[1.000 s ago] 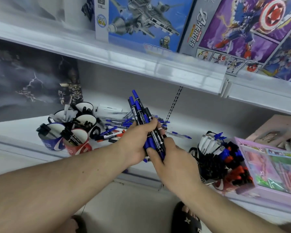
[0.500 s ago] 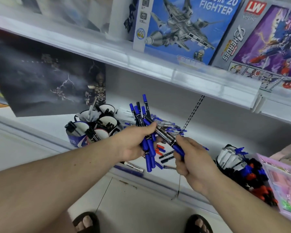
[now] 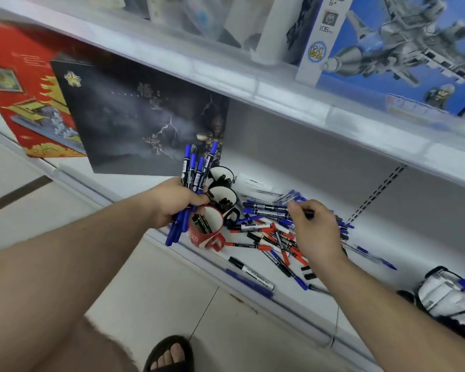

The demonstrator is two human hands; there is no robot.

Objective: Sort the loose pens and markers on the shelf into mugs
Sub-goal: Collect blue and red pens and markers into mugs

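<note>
Bare forearms, no sleeves; a black sandal [image 3: 169, 353] on one foot.

A toy shop: white display shelves [image 3: 279, 87] lined with boxed building-brick sets [image 3: 403, 49]

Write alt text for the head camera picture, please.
A person's left hand grips a bundle of blue markers above a red mug on a white shelf, while the right hand reaches into a loose pile of pens.

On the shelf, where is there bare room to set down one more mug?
Bare shelf lies between the loose pen pile and the bundle of white markers. Around the red mug and black mugs it is crowded.
</note>
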